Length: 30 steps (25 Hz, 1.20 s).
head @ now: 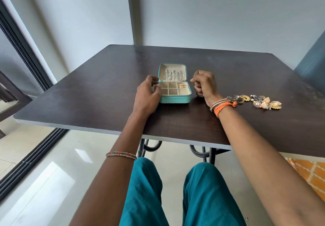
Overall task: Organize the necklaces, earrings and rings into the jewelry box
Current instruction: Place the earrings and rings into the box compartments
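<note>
A small teal jewelry box (pixel 175 100) lies open on the dark table, its cream lid (pixel 172 67) folded back with several chains hanging inside. Gold pieces (pixel 182 85) sit in the box's right rear compartment. My left hand (pixel 148 93) curls around the box's left side, fingers touching its edge. My right hand (pixel 204 83) hovers just right of the box with fingers curled; whether it pinches a small piece I cannot tell. A heap of gold and silver earrings and other jewelry (pixel 258 101) lies on the table right of my right wrist.
The dark wooden table (pixel 96 92) stands against a grey wall, its near edge over my lap. A dark window frame runs along the left, an orange patterned rug (pixel 309 173) lies on the floor at right.
</note>
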Tool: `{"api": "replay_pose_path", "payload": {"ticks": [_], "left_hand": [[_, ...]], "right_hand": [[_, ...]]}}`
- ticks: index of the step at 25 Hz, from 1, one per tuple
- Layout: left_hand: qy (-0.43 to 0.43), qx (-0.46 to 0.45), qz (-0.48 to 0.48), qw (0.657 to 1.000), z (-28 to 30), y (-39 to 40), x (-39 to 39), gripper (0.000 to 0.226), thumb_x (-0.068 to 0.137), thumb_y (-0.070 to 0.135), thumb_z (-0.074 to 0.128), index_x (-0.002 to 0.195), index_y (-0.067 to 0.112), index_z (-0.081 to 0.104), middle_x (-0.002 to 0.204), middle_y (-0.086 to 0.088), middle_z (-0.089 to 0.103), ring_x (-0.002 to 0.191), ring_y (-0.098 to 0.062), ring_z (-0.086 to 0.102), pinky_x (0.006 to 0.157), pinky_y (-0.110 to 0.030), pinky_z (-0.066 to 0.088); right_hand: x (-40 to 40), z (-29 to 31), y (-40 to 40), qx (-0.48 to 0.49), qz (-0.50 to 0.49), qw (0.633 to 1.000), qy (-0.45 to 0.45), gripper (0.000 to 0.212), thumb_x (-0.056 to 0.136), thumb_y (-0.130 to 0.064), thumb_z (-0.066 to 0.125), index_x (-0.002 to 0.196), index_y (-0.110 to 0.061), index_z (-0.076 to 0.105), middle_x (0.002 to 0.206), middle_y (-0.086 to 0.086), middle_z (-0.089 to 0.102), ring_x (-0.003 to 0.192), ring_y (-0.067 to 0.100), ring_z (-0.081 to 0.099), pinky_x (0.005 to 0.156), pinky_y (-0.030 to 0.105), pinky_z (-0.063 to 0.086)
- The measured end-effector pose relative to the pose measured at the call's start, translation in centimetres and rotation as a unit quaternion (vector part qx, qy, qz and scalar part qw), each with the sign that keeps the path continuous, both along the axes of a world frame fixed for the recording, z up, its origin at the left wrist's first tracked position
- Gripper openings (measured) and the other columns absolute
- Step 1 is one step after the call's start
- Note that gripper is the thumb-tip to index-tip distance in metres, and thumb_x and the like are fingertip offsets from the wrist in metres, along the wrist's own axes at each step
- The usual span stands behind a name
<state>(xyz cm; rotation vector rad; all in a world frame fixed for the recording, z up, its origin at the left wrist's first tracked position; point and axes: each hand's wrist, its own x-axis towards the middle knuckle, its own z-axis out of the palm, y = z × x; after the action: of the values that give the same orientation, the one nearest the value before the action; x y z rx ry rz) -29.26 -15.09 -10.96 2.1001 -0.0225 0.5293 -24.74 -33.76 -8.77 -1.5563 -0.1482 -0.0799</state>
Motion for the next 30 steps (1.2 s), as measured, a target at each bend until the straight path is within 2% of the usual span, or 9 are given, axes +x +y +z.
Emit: {"api": "replay_pose_path", "payload": {"ticks": [5, 9, 11, 15, 17, 19, 21, 24, 30], "left_hand": [[-0.138, 0.176, 0.061, 0.973, 0.6, -1.1, -1.3, 0.019, 0.082, 0.017, 0.050, 0.090, 0.013, 0.067, 0.100, -0.003, 0.068, 0.094, -0.025, 0.058, 0.090, -0.037, 0.040], [-0.218, 0.251, 0.093, 0.938, 0.9, -4.6, -2.1, 0.016, 0.075, 0.014, 0.054, 0.085, 0.016, 0.067, 0.094, 0.000, 0.068, 0.095, -0.028, 0.056, 0.087, -0.038, 0.034], [-0.239, 0.267, 0.081, 0.930, 0.9, -7.1, -2.4, 0.019, 0.071, 0.012, 0.055, 0.085, 0.017, 0.066, 0.093, 0.001, 0.068, 0.101, -0.029, 0.054, 0.085, -0.039, 0.033], [-0.216, 0.244, -0.068, 0.943, 1.8, -13.3, -2.1, 0.021, 0.074, 0.006, 0.056, 0.090, 0.016, 0.066, 0.095, -0.001, 0.067, 0.106, -0.029, 0.051, 0.083, -0.038, 0.037], [-0.170, 0.231, -0.124, 0.950, 1.8, -15.4, -1.3, 0.022, 0.077, 0.006, 0.055, 0.094, 0.014, 0.066, 0.098, -0.003, 0.067, 0.107, -0.029, 0.051, 0.084, -0.039, 0.042], [-0.115, 0.231, -0.151, 0.954, 1.2, -16.6, -0.7, 0.021, 0.082, 0.009, 0.054, 0.099, 0.013, 0.065, 0.103, -0.005, 0.066, 0.107, -0.030, 0.050, 0.085, -0.040, 0.042], [-0.077, 0.254, -0.165, 0.950, 0.5, -16.8, -0.4, 0.023, 0.083, 0.011, 0.052, 0.104, 0.012, 0.063, 0.107, -0.007, 0.064, 0.107, -0.031, 0.049, 0.085, -0.040, 0.042], [-0.060, 0.265, -0.180, 0.945, 0.2, -16.5, -0.4, 0.030, 0.083, 0.011, 0.051, 0.111, 0.012, 0.061, 0.113, -0.007, 0.061, 0.109, -0.029, 0.048, 0.084, -0.039, 0.044], [-0.010, 0.317, -0.235, 0.919, -0.4, -16.6, 0.2, 0.047, 0.095, 0.026, 0.044, 0.142, 0.025, 0.039, 0.147, 0.002, 0.042, 0.140, -0.021, 0.027, 0.108, -0.040, 0.026]], "right_hand": [[-1.7, 2.1, -0.7, 0.134, -0.007, 0.991, -0.025, 0.028, 0.068, -0.006, 0.049, 0.056, -0.020, 0.029, 0.043, -0.011, 0.021, 0.035, 0.006, 0.013, 0.039, 0.011, 0.011], [-4.3, 4.1, -4.4, 0.108, -0.004, 0.991, -0.078, 0.028, 0.072, -0.003, 0.050, 0.058, -0.018, 0.031, 0.043, -0.012, 0.022, 0.036, 0.006, 0.014, 0.041, 0.015, 0.009], [-5.3, 4.4, -6.3, 0.067, -0.007, 0.993, -0.095, 0.029, 0.073, -0.004, 0.052, 0.057, -0.018, 0.033, 0.043, -0.011, 0.023, 0.038, 0.007, 0.015, 0.041, 0.017, 0.011], [-6.3, 4.4, -11.4, -0.109, -0.090, 0.979, -0.144, 0.024, 0.075, -0.002, 0.059, 0.058, -0.017, 0.049, 0.049, -0.006, 0.042, 0.044, 0.005, 0.033, 0.045, 0.021, 0.027], [-6.3, 3.1, -13.7, -0.255, -0.142, 0.944, -0.153, 0.024, 0.077, -0.004, 0.063, 0.062, -0.023, 0.064, 0.059, -0.005, 0.056, 0.053, 0.004, 0.047, 0.056, 0.023, 0.037], [-6.2, 1.2, -15.4, -0.391, -0.169, 0.893, -0.145, 0.024, 0.077, -0.010, 0.065, 0.067, -0.031, 0.071, 0.077, -0.008, 0.063, 0.077, 0.008, 0.056, 0.073, 0.028, 0.042], [-6.1, -0.1, -15.8, -0.485, -0.174, 0.848, -0.125, 0.021, 0.078, -0.017, 0.065, 0.074, -0.035, 0.073, 0.091, -0.012, 0.060, 0.096, 0.009, 0.046, 0.085, 0.032, 0.030], [-5.7, -1.2, -15.7, -0.534, -0.176, 0.819, -0.111, 0.013, 0.076, -0.021, 0.066, 0.079, -0.032, 0.072, 0.102, -0.012, 0.057, 0.108, 0.013, 0.041, 0.085, 0.033, 0.019], [-5.0, -1.6, -15.2, -0.538, -0.211, 0.801, -0.160, 0.008, 0.076, -0.030, 0.067, 0.082, -0.025, 0.064, 0.099, -0.005, 0.061, 0.107, 0.021, 0.049, 0.089, 0.034, 0.019]]}}
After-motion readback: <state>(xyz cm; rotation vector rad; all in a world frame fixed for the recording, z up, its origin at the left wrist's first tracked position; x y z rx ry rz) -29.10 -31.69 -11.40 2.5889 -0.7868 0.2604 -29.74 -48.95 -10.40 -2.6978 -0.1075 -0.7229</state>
